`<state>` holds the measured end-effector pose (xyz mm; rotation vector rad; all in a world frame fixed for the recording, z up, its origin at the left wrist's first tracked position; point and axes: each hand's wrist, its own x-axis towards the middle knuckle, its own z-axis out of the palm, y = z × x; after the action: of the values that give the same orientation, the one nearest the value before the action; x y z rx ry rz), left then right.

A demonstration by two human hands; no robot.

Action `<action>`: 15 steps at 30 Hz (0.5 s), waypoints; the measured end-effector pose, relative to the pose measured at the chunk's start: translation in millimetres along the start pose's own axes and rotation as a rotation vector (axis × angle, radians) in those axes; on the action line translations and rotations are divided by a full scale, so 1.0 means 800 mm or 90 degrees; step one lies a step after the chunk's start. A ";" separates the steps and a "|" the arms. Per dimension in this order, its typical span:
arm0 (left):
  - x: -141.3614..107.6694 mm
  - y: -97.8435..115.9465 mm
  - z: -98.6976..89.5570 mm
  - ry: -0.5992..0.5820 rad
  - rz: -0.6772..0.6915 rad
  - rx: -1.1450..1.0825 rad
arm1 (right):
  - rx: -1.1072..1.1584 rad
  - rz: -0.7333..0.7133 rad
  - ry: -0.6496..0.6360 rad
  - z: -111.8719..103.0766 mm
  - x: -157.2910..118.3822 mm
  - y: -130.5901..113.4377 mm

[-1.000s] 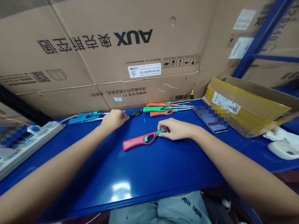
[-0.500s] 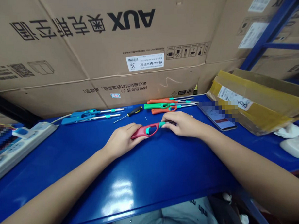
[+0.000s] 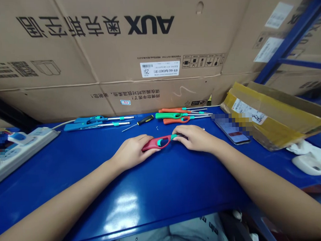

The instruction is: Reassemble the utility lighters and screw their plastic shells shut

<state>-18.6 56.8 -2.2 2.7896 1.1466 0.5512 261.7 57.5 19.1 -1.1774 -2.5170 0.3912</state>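
Note:
My left hand [image 3: 134,151] is closed around the back end of a red long-necked gas lighter [image 3: 153,143] with a teal trigger, held just over the blue table [image 3: 157,194]. The fingers of my right hand [image 3: 194,137] are closed on the lighter's front, by the green collar and metal neck; most of the neck is hidden. Behind my hands lie orange lighters [image 3: 176,120] and a green lighter [image 3: 167,115], necks pointing right. Two blue lighters [image 3: 80,126] lie at the left. Between the groups rests a black and yellow screwdriver [image 3: 145,120].
A white power strip [image 3: 27,149] runs along the left edge. At the right are a phone [image 3: 233,130], an open carton with yellow tape [image 3: 276,113] and a white computer mouse [image 3: 308,164]. A large cardboard sheet [image 3: 108,66] stands behind the table.
The camera view has shifted slightly. Both hands keep their hold on the red lighter, with little visible movement.

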 end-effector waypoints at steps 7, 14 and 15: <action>-0.004 0.012 -0.007 0.005 -0.025 0.026 | 0.016 0.053 0.067 -0.040 0.000 0.020; -0.002 0.009 -0.004 -0.014 -0.052 0.028 | -0.105 0.348 0.092 -0.079 0.025 0.134; -0.002 0.008 -0.003 -0.016 -0.056 0.026 | -0.110 0.369 0.069 -0.081 0.027 0.146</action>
<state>-16.1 51.1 1.3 2.7543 1.2826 0.4886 355.4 153.6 36.9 -1.9398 -2.1120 0.2363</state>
